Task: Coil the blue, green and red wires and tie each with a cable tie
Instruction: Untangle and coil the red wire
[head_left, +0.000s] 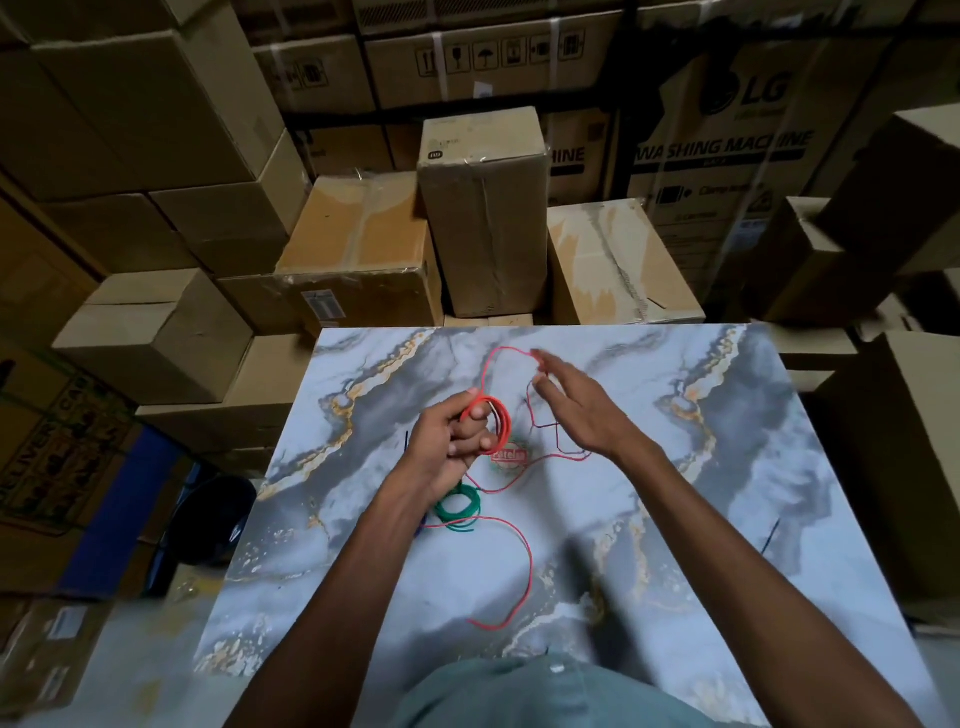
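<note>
Green coil (457, 506) lies nearest; left fingers (470, 441) grip red wire (493, 415) loops, right fingers (550, 371) spread, guiding it.

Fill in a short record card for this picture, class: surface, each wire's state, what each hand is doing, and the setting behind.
surface: marble-patterned table
red wire: partly coiled, long tail loose across the table
green wire: coiled, lying on the table
blue wire: mostly hidden behind the left forearm
left hand: grips the red loops
right hand: fingers straight, guiding the red strand at the fingertips
cable tie: cannot tell which dark strip is one
setting: stacked cardboard boxes
</note>
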